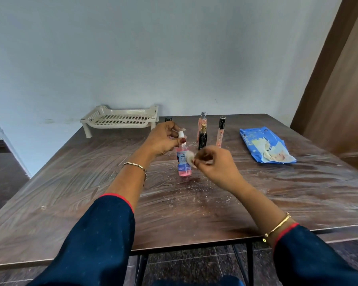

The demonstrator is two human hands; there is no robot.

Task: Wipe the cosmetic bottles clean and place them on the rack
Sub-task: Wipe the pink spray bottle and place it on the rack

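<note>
Beneath left hand (163, 139), bottle (184, 165) beside wipe (190, 158).

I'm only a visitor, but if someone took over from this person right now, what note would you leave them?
Left hand grips the pink bottle by its pump top, upright over the table.
Right hand pinches a white wipe against the bottle's side.
Peach spray bottle, black bottle and tall clear tube stand behind; wipes pack at right; rack back left.
Done: no bottle on the rack yet.
Left: finish the pink bottle, rack it, then the other three.
</note>
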